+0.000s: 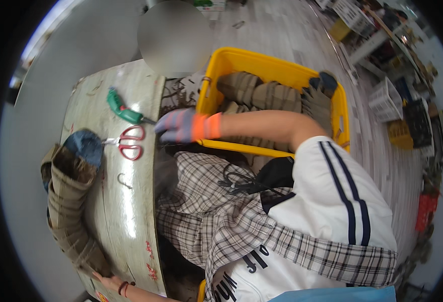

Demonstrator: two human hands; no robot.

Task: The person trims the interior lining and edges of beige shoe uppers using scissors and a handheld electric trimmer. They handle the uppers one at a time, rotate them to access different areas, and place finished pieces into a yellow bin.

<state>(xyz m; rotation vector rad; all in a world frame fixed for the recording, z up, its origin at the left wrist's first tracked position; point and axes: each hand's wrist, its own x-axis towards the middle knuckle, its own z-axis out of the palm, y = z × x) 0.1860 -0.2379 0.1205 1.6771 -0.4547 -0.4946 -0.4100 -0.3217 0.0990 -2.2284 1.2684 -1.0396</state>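
Note:
A long, bent bundle of brown banded cloth (pixel 73 201) lies along the table's left side. Its far end opens in a frayed, hollow mouth, with a piece of blue denim (pixel 84 146) beside it. My bare left hand (pixel 110 283), with bracelets at the wrist, is at the bundle's near end; one digit lies against it and the others are hidden. My right hand (pixel 181 126), in a grey-purple striped glove with an orange cuff, reaches over the table's right edge, blurred. Close to its fingertips are a green-handled tool (pixel 124 109) and red-handled scissors (pixel 129 143).
The pale, worn table (pixel 135 216) carries a small hook-shaped piece (pixel 124 180). Beyond my right forearm stands a yellow crate (pixel 271 61) holding several brown cloth bundles (pixel 277 96). Shelving (pixel 377 45) and a white basket (pixel 385 99) line the right side.

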